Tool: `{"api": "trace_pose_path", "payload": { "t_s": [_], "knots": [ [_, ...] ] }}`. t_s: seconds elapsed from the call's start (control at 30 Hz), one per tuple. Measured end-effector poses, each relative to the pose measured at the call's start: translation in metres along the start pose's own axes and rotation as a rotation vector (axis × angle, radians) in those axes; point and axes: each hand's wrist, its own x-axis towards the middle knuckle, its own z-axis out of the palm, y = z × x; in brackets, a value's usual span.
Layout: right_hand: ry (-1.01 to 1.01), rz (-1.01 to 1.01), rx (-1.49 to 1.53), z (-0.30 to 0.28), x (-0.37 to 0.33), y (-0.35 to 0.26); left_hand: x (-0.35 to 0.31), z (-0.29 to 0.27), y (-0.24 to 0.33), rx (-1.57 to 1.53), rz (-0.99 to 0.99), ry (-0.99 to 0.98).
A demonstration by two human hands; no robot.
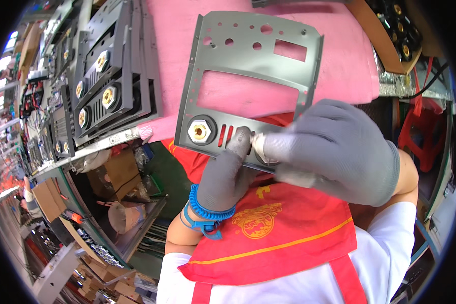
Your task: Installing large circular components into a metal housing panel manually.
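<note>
A grey sheet-metal panel with round holes, slots and two rectangular cut-outs is tilted up in front of me, its upper part over the pink covering. My left hand, in a grey glove with a blue coiled wrist strap, grips its lower edge, thumb on the front beside the slots. At the panel's lower left sits a brass-centred fitting with a silver hex nut and black ring. My right hand, gloved and blurred by motion, has its fingers closed at the lower right, hiding most of what they touch there.
Several similar dark panels with brass fittings stand stacked at the left of the pink-covered table. A cardboard box holding black fittings stands at the far right. Below left is a shelf with cartons; a red chair is at the right.
</note>
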Motion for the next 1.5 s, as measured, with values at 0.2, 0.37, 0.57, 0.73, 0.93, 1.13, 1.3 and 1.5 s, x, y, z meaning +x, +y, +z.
{"api": "trace_pose_path", "payload": {
  "t_s": [0.2, 0.37, 0.57, 0.73, 0.93, 1.13, 1.3, 1.5],
  "knots": [
    [0.386, -0.285, -0.068, 0.014, -0.004, -0.006, -0.004, 0.006, 0.041, -0.493, -0.051, 0.221],
    [0.633, -0.401, -0.042, -0.01, 0.018, -0.02, 0.003, -0.03, 0.073, -0.727, 0.152, 0.39],
    [0.772, -0.451, -0.551, -0.044, 0.101, -0.066, 0.001, -0.094, 0.064, 0.194, 0.539, 0.561],
    [0.747, -0.387, -0.415, -0.041, 0.154, -0.071, -0.028, -0.151, 0.068, -0.127, -0.193, 0.857],
    [0.526, -0.307, -0.531, -0.032, 0.184, -0.075, -0.007, -0.2, 0.01, -0.103, 0.081, 1.181],
    [0.644, -0.159, -0.729, -0.035, 0.138, -0.109, 0.013, -0.212, -0.002, 0.122, 0.073, 0.86],
    [0.346, -0.248, -0.784, -0.026, 0.033, -0.14, 0.011, -0.216, 0.015, 0.209, -0.017, 0.831],
    [0.097, -0.037, -0.909, -0.041, 0.018, -0.128, 0.035, -0.143, 0.08, 0.397, 0.274, 1.388]
  ]
}}
